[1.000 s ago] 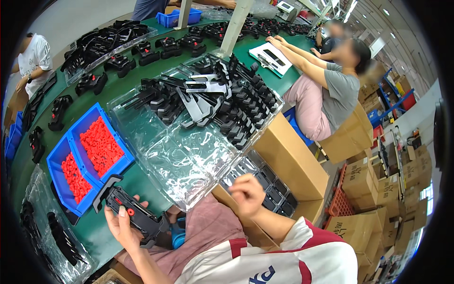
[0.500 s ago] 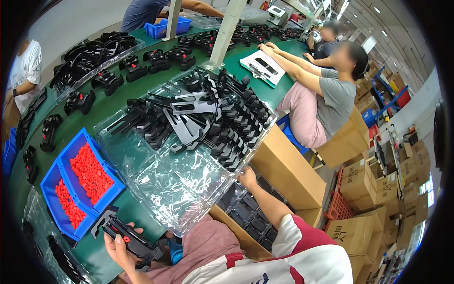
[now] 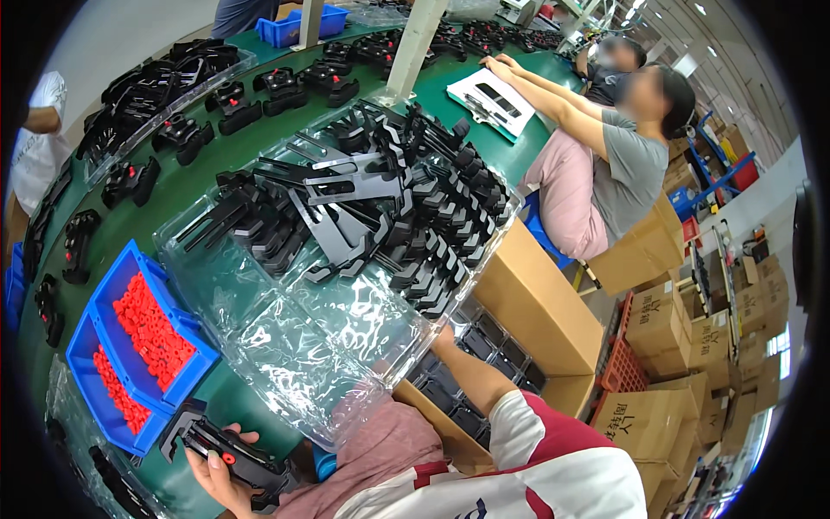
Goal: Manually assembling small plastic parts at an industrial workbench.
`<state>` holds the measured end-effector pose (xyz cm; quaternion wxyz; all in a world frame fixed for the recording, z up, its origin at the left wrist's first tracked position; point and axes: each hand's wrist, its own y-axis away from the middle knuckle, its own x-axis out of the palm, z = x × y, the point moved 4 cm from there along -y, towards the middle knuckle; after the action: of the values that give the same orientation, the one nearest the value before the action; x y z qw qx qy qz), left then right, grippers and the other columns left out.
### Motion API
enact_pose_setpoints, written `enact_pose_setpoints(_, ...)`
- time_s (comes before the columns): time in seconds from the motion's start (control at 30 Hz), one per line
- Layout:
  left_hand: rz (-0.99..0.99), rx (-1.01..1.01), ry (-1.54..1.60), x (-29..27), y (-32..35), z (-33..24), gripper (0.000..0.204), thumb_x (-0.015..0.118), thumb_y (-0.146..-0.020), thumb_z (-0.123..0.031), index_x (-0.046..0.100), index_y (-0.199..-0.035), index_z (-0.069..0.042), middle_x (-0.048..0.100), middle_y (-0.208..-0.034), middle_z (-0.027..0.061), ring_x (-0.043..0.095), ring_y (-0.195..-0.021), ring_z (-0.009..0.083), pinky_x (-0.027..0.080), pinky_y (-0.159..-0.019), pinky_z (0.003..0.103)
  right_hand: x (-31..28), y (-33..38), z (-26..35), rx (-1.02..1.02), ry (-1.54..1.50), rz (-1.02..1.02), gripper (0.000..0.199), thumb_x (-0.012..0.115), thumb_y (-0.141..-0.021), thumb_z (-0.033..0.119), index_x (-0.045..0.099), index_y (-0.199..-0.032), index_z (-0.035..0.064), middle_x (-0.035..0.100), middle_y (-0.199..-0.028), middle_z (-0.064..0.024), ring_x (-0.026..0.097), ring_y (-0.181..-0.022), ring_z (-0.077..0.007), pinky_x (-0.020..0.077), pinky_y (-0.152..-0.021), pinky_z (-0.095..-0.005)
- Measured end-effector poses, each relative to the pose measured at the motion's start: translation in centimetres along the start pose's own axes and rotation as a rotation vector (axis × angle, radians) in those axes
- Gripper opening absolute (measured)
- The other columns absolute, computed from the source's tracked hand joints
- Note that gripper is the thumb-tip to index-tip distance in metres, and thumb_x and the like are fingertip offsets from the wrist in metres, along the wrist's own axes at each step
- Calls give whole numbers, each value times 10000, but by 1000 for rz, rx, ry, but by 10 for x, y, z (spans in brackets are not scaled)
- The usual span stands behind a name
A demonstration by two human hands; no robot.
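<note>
My left hand (image 3: 226,474) is closed around a black plastic bracket (image 3: 226,448) with a small red piece on its side, low in the view beside the blue bins. Fingers wrap its near side and the fingertips show past its far edge. My right arm reaches forward to the edge of a clear plastic tray (image 3: 294,394). There my right hand (image 3: 442,339) is mostly hidden by the tray's rim, above an open carton of dark parts (image 3: 471,381), so its fingers do not show. Black and grey bracket parts (image 3: 406,216) are heaped in the tray's far half.
Two joined blue bins (image 3: 206,362) of small red parts (image 3: 151,333) stand at left. Black assemblies with red pieces (image 3: 181,134) line the green table. A metal post (image 3: 415,48) rises beyond the tray. A seated person (image 3: 627,164) and cartons (image 3: 648,424) are at right.
The view has shifted slightly. My right hand has slipped further behind the tray's rim, so less of it shows. My left hand still holds the bracket. The person at far left has moved an arm.
</note>
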<state>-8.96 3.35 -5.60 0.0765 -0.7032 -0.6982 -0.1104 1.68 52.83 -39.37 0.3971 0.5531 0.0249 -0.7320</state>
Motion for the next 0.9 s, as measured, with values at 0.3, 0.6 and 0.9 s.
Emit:
enact_pose_setpoints(0.3, 81, 39, 153, 0, 2, -3, 342, 502, -934, -106, 445, -1238, 40, 626, -1060, 221, 675, -882, 397, 547, -790, 437, -51, -35, -22, -51, 140, -125, 412, 580, -801, 211, 570, -1162, 12, 548, -1245, -252, 619, -993, -435, 518, -834, -469)
enact_pose_setpoints(0.6, 32, 46, 143, 7, 1, -5, 319, 484, -932, -87, 460, -1223, 40, 625, -953, 186, 674, -867, 378, 546, -785, 403, -35, -47, -32, -63, 362, -65, 345, 541, -823, 177, 600, -1121, 14, 535, -1274, -247, 619, -1001, -432, 514, -846, -473)
enact_pose_setpoints(0.9, 32, 50, 144, 11, -3, -1, 308, 505, -926, -85, 492, -1209, 34, 644, -970, 159, 661, -825, 256, 514, -758, 287, -77, -38, -85, 142, 372, -156, 489, 558, -871, 254, 465, -1287, 15, 404, -1410, -284, 631, -949, -476, 536, -799, -492)
